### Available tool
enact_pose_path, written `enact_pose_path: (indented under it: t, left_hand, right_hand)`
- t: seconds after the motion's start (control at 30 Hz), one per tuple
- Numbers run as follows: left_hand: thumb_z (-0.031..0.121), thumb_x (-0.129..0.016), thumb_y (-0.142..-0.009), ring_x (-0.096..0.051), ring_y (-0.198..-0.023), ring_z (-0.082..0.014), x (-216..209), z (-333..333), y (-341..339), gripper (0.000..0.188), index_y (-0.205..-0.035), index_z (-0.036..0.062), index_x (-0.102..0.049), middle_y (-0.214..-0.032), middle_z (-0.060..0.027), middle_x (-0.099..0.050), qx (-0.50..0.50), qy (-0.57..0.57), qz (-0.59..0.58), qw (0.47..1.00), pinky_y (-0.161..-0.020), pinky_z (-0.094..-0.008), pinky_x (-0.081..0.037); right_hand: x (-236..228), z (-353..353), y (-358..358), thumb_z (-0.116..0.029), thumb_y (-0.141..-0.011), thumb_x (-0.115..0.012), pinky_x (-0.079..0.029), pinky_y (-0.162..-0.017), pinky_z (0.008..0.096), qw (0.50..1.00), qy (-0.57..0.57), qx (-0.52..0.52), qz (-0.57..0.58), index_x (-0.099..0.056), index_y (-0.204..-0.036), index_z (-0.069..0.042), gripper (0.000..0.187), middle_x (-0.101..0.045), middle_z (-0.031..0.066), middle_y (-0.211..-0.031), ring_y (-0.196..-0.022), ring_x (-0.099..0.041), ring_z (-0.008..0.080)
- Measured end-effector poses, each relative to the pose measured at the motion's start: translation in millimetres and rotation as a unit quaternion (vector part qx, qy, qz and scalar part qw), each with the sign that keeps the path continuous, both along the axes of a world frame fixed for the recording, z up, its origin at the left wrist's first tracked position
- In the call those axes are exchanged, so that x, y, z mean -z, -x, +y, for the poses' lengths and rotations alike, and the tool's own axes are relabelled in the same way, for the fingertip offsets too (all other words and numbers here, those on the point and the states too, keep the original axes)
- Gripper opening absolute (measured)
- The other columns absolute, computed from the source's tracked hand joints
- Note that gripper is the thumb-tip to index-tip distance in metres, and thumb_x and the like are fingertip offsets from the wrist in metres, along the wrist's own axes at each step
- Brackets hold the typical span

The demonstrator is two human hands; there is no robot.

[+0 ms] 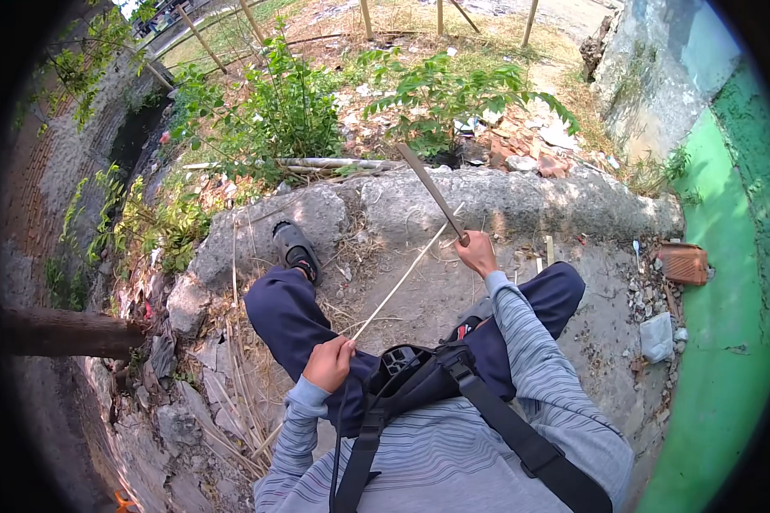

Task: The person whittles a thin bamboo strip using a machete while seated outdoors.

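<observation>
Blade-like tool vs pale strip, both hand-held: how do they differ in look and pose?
Look: the blade-like tool is grey-brown and broad; the pale strip is cream-coloured and much thinner.
Pose: the blade-like tool slants up and left from the right hand; the pale strip slants up and right from the left hand.
Shared: both are long and narrow, each gripped near its lower end.

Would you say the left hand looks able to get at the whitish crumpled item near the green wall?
Probably not: the left hand holds the pale strip, and the whitish crumpled item lies over to the right, beyond the right forearm.
</observation>
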State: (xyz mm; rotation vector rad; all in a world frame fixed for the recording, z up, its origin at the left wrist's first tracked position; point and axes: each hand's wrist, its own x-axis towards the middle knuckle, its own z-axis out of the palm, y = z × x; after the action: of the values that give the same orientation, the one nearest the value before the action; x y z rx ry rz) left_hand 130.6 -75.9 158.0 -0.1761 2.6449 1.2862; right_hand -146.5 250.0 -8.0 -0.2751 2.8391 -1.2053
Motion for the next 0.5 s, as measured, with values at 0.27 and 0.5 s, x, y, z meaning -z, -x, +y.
enact_pose_path:
  t: [0.27,0.5]
  left_hand:
    - [0.018,-0.054,-0.103,-0.064,-0.067,-0.0335,-10.0,-1.5,7.1,0.028,-0.089,-0.0044,-0.064,-0.073,-0.0193,-0.064,0.01,0.028,-0.001,1.0,-0.066,-0.0396,-0.048]
    - [0.019,-0.054,-0.104,-0.064,-0.069,-0.0382,1.3,-4.0,-3.4,0.03,-0.088,-0.0038,-0.063,-0.073,-0.0205,-0.063,0.006,0.017,-0.032,0.999,-0.066,-0.0423,-0.048]
  right_hand:
    - [3.1,10.8,-8.2,-0.028,-0.082,-0.07,-0.05,-0.067,0.0504,0.999,-0.015,-0.035,0.0,-0.069,-0.081,0.0,0.028,-0.067,0.0225,-0.076,-0.075,-0.068,0.0424]
    - [11.9,-7.8,-14.3,-0.031,-0.083,-0.07,-0.051,-0.067,0.0503,0.999,0.032,-0.033,0.003,-0.069,-0.083,-0.001,0.031,-0.067,0.0225,-0.074,-0.074,-0.067,0.0429]
